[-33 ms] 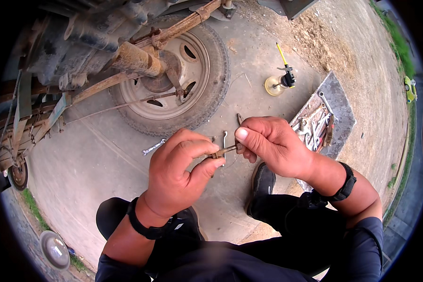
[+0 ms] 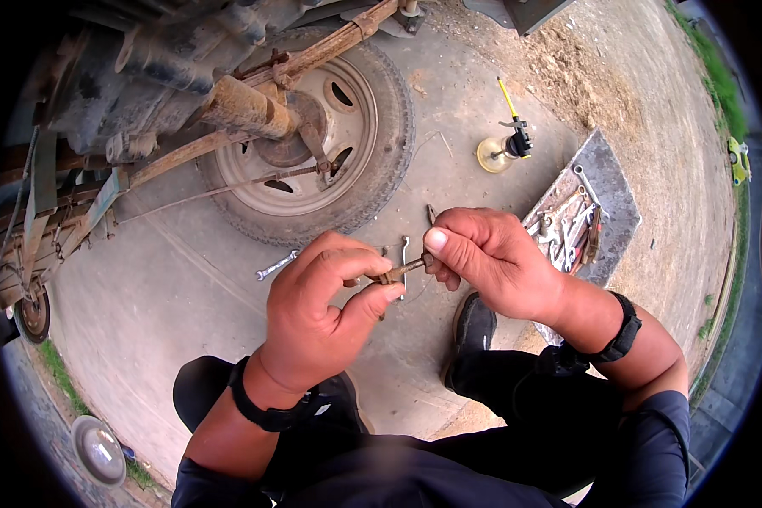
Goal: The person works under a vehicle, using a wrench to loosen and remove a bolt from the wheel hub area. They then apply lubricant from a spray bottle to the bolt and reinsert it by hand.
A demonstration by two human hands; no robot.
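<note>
Between my two hands is a small rusty metal part [image 2: 408,269] with a thin shaft; its exact kind is hard to make out. My left hand [image 2: 317,313] pinches its wider, brownish end between thumb and fingertips. The shaft's other end sits in the closed fingers of my right hand [image 2: 491,258], which partly hide it. On the concrete beyond them lie a double-ended spanner [image 2: 277,265] and a slim metal tool [image 2: 405,254], partly covered by the part. A dark tool tip [image 2: 432,213] shows just past my right hand.
A wheel [image 2: 347,190] with rusty axle parts [image 2: 245,106] fills the upper left. At the right stands a metal tray [image 2: 622,216] holding several spanners [image 2: 571,229]. An oil can [image 2: 494,156] with a yellow spout is behind it. A round metal dish [image 2: 98,450] is at lower left.
The shaft end in my right hand has risen very slightly, so the part tilts a little more. Everything else looks the same.
</note>
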